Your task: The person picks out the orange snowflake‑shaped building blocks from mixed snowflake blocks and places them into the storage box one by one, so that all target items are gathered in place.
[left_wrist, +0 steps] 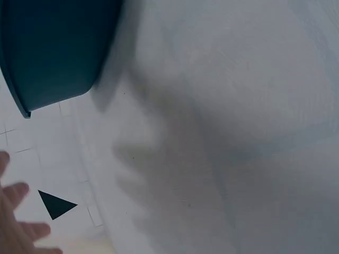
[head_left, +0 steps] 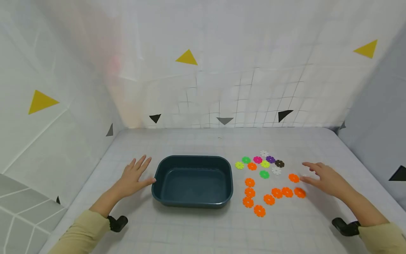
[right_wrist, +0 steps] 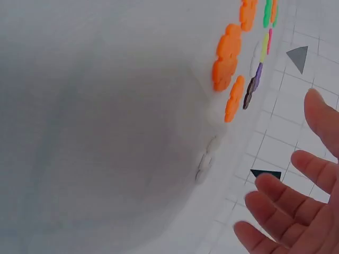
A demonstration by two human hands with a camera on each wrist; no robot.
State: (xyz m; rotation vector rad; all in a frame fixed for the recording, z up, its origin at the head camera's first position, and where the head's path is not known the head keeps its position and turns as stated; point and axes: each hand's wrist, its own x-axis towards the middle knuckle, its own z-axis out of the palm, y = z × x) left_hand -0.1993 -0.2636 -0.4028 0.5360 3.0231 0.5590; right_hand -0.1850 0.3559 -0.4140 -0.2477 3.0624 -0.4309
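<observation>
Seeing inside tray (head_left: 194, 185): head view. Outer wall (left_wrist: 58, 50): left wrist.

The right hand (right_wrist: 296, 203) comes in from the right edge, its fingers spread and gently bent, one fingertip overlapping a black triangle (right_wrist: 258, 172) on the gridded wall (right_wrist: 288, 116). Higher on that wall sits a grey triangle (right_wrist: 299, 57). A pale surface (right_wrist: 69, 159) fills the left and middle, darkened by a broad soft shadow (right_wrist: 127, 132). Along its far edge lie flat scalloped pieces, seen nearly edge-on: orange pieces (right_wrist: 233, 99), a dark brown piece (right_wrist: 248, 94) against a purple piece (right_wrist: 257, 77), then yellow, pink and green ones. Nearer the fingers lies a whitish, see-through shape (right_wrist: 205, 160), perhaps two overlapping pieces; the blur leaves that uncertain.
</observation>
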